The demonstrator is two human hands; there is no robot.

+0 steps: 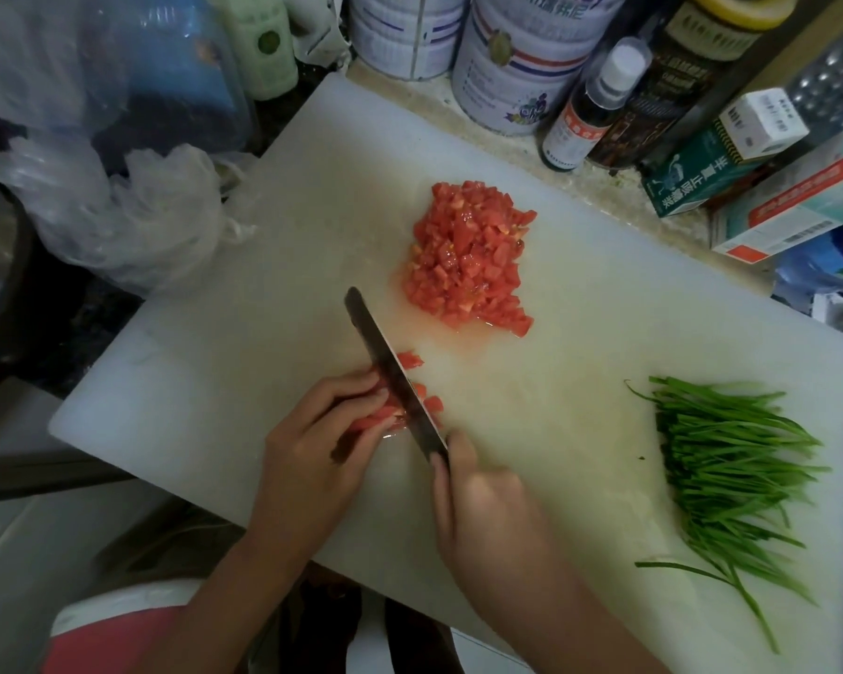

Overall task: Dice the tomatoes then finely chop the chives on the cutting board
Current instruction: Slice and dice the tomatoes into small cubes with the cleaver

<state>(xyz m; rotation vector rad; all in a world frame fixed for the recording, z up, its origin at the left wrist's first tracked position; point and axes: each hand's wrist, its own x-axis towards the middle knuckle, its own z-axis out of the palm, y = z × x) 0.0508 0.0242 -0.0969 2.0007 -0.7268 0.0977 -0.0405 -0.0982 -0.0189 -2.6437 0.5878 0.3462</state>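
Where the cutting is happening: at lower centre of the frame, the tomato strips (376,421) are lying on the cutting board (244,304), with a few cut cubes sitting just right of the blade.
Left hand (312,445): is curling its fingers over the tomato strips and pinning them down, fingertips touching the flat of the knife (385,362).
Right hand (483,503): is gripping the knife at its handle (hidden under the palm) with the forefinger lying along the spine.
Doing it well: the left fingertips are sitting very close to the edge, so tucking them behind the knuckles looks wise. Stepping that hand back evenly should be giving cubes that match the pile.
Diced pile (468,260): is heaping at upper centre in a wet patch, well apart from the blade.
Chives (731,459): are lying uncut at lower right, tips reaching toward the board's right edge.
Open room: bare board is lying to the left of the hands, and between pile and chives.
Edges: plastic bags (132,211) are crowding the upper-left edge; tins (521,65), a bottle (590,104) and boxes (789,206) are lining the upper right.
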